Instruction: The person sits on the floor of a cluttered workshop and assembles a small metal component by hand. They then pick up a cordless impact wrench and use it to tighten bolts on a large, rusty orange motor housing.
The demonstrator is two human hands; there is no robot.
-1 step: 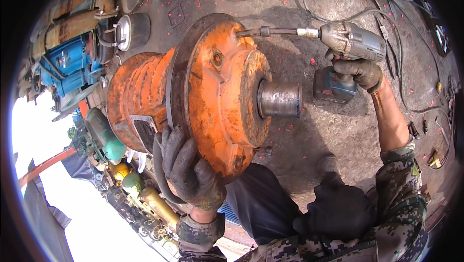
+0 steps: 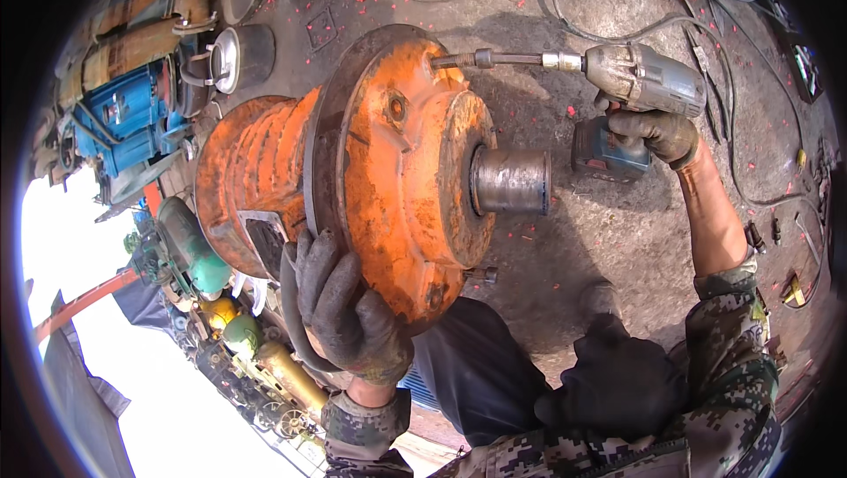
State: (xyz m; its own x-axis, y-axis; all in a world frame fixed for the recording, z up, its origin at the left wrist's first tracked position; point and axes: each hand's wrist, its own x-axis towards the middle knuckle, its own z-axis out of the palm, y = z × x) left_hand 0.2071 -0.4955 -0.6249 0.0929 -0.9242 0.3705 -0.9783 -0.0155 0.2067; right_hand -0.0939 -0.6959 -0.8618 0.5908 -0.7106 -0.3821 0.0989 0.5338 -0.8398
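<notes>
My gloved right hand [image 2: 660,136] is closed round the handle of a cordless impact wrench [image 2: 648,77] with a dark battery. From its nose a socket and long extension [image 2: 516,58] reach left to a bolt [image 2: 454,61] at the upper flange of a big worn orange machine [image 2: 388,178]. A bare steel shaft [image 2: 512,181] juts from the machine's right end. My gloved left hand [image 2: 348,306] grips the lower left side of the flange, fingers bent beside a dark curved strip [image 2: 296,310]. Another bolt [image 2: 481,275] sticks out low on the flange.
A lidded metal pot [image 2: 240,58] stands near a blue machine [image 2: 128,116] at the left. Cables [image 2: 723,63] run over the stained floor at the right, among loose tools. Several machine parts and a green tank [image 2: 196,253] line the lower left.
</notes>
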